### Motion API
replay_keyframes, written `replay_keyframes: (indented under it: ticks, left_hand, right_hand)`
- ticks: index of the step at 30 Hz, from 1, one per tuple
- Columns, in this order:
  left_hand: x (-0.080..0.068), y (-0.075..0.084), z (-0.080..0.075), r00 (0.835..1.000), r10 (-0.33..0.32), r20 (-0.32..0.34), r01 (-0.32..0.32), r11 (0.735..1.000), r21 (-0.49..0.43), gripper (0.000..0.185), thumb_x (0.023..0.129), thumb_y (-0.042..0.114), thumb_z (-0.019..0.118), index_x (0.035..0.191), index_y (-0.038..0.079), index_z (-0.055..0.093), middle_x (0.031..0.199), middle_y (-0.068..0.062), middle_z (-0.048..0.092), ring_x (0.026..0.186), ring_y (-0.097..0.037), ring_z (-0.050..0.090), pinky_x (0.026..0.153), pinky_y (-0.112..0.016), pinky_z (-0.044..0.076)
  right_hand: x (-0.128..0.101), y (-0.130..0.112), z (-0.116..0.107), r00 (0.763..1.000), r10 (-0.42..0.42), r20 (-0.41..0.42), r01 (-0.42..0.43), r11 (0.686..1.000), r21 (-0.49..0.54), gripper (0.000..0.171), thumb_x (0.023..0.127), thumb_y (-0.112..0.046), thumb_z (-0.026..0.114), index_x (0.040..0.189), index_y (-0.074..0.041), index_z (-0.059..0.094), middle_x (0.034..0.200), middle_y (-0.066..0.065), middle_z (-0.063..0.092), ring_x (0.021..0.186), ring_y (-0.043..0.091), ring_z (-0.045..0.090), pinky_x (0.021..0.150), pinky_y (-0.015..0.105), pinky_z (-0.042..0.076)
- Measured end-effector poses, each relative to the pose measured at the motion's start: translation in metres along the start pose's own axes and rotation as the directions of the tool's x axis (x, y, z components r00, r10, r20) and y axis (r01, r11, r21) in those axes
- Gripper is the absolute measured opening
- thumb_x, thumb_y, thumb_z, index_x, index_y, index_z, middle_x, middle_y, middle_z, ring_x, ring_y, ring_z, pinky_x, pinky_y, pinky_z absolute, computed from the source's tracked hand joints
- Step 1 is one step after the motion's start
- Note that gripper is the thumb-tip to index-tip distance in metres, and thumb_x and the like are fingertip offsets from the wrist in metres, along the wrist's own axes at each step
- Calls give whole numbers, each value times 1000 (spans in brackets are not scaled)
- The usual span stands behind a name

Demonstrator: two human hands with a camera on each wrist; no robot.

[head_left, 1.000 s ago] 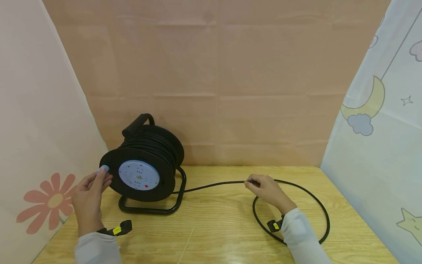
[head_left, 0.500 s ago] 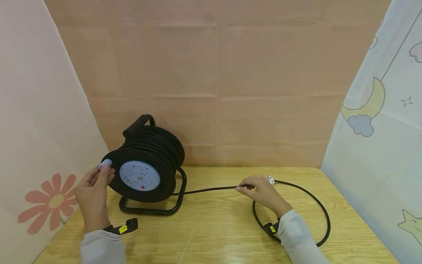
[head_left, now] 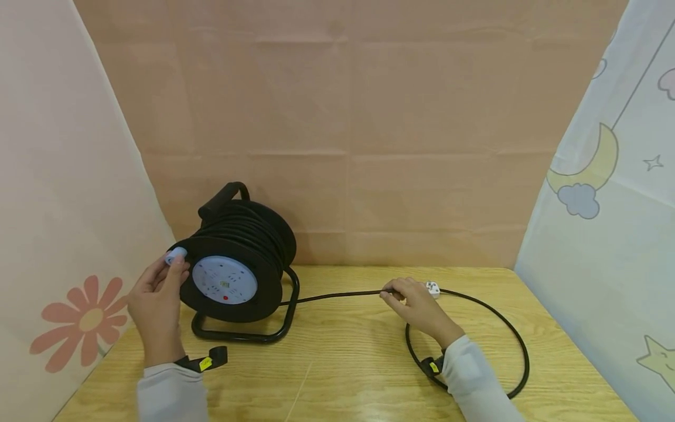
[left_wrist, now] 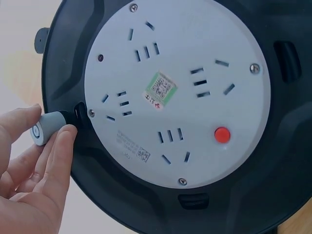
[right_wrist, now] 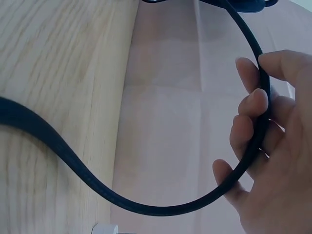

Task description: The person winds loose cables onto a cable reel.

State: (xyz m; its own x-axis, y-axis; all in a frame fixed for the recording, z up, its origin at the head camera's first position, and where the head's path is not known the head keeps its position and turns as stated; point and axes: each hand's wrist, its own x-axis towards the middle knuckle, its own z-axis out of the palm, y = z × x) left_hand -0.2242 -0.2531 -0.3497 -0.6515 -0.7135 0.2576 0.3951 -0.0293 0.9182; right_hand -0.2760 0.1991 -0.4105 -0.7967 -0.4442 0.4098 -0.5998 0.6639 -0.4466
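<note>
A black cable reel [head_left: 238,246] with a pale blue socket face [head_left: 224,279] stands on its black frame at the table's left. My left hand [head_left: 167,274] pinches the grey-blue crank knob [head_left: 176,255] at the reel's left rim; the left wrist view shows the knob [left_wrist: 48,127] between my fingertips [left_wrist: 61,145] beside the socket face [left_wrist: 175,92]. My right hand [head_left: 394,294] holds the black cable [head_left: 337,296] that runs from the reel. In the right wrist view the cable [right_wrist: 256,141] passes through my curled fingers [right_wrist: 251,105]. A white plug [head_left: 433,288] lies just behind that hand.
The loose cable curves in a loop [head_left: 519,346] on the wooden table [head_left: 343,375] at the right. Fabric screens close the left [head_left: 58,234], back [head_left: 348,129] and right [head_left: 606,223] sides. A red button [left_wrist: 222,134] sits on the socket face.
The crank knob has risen along the reel's left rim with my left hand. My right hand has shifted slightly left along the cable, and the white plug has come into view behind it.
</note>
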Motion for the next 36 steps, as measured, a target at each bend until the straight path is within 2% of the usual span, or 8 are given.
replay_keyframes:
  ticks: [8,13,16,19,23,27,31,36]
  left_hand:
    - [-6,6,4,1000,21,6,-21,997,77,46,84,26,83,124,6,71,95,5,72,79,-2,70,76,-9,51]
    - [-7,6,8,998,56,23,-59,985,165,44,86,29,81,125,10,71,106,4,71,83,0,69,79,-10,51]
    - [-9,8,11,995,92,40,-99,962,254,44,89,33,77,127,12,70,111,3,70,88,2,66,80,-10,51]
    - [-13,10,14,990,132,58,-143,941,306,43,91,34,76,128,13,70,112,0,69,90,1,65,81,-10,50]
    - [-19,12,19,972,220,87,-236,908,345,42,92,33,74,127,11,70,111,-6,70,89,1,64,83,-11,50]
    - [-23,13,22,937,327,123,-349,856,381,41,93,30,74,126,8,70,110,-10,72,87,6,63,82,-11,51]
    - [-26,15,24,902,397,166,-430,807,404,39,92,26,75,125,5,70,108,-12,73,84,14,60,78,-7,49]
    - [-31,19,27,888,413,204,-460,782,420,38,92,24,75,124,5,71,104,-14,73,80,19,57,72,-5,48]
  right_hand:
    - [1,-5,6,998,1,-67,-9,992,-124,16,98,-36,66,107,-25,74,78,-24,49,71,9,47,67,33,35]
    - [2,-7,8,988,20,-154,-51,978,-200,19,95,-46,67,99,-28,72,72,-21,47,64,5,42,68,37,34]
    - [2,-4,8,982,66,-177,-99,978,-183,20,94,-47,67,94,-27,68,71,-16,47,64,8,42,69,39,33]
    - [1,-1,8,988,85,-131,-99,990,-101,17,99,-42,64,96,-25,66,77,-12,49,72,10,44,67,36,35]
    - [2,-3,8,996,38,-86,-41,999,-32,13,102,-34,60,103,-23,66,83,-12,50,76,11,44,66,32,38]
    - [3,-9,8,994,-2,-108,-5,998,-68,11,100,-36,64,104,-27,68,81,-16,50,71,8,43,62,29,38]
    - [3,-13,8,994,52,-95,-59,996,-74,13,97,-39,67,104,-27,67,73,-12,47,63,7,40,55,26,35]
    - [2,-14,8,993,113,-25,-113,993,-30,10,100,-31,64,107,-22,65,78,-10,47,67,9,43,58,28,38]
